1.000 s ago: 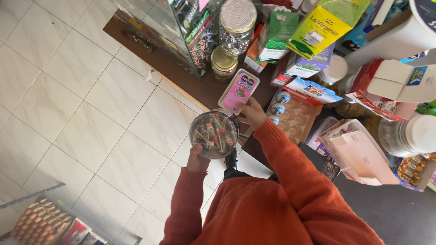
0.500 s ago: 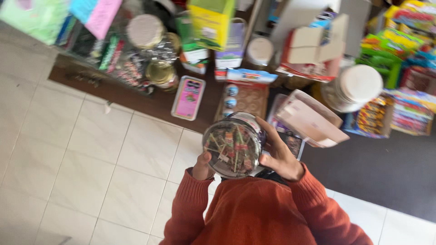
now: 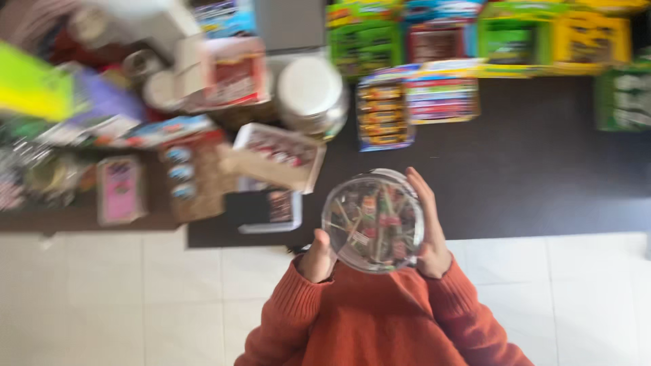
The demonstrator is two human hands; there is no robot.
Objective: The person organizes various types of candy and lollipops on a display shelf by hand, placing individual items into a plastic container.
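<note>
Both hands' grip closed round a clear jar (image 3: 373, 220) – dark counter (image 3: 529, 163), white tiled floor (image 3: 102, 298)

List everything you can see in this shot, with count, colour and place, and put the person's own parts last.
Clear jar: one, transparent, holding mixed-colour sticks and wrapped pieces; centre, between both hands.
White-lidded jar: one, clear with a white lid; on the counter, upper centre.
Open box: one, pale with red contents; left of the clear jar.
Pink card: one; counter's left edge.
Goods boxes: several, green and yellow, too blurred to count; top right.
Dark counter: one, dark brown; across the upper half.
Tiled floor: white; lower half.
Orange sleeves: two; bottom centre.
Left hand: on the jar's left side.
Right hand: along the jar's right side.
</note>
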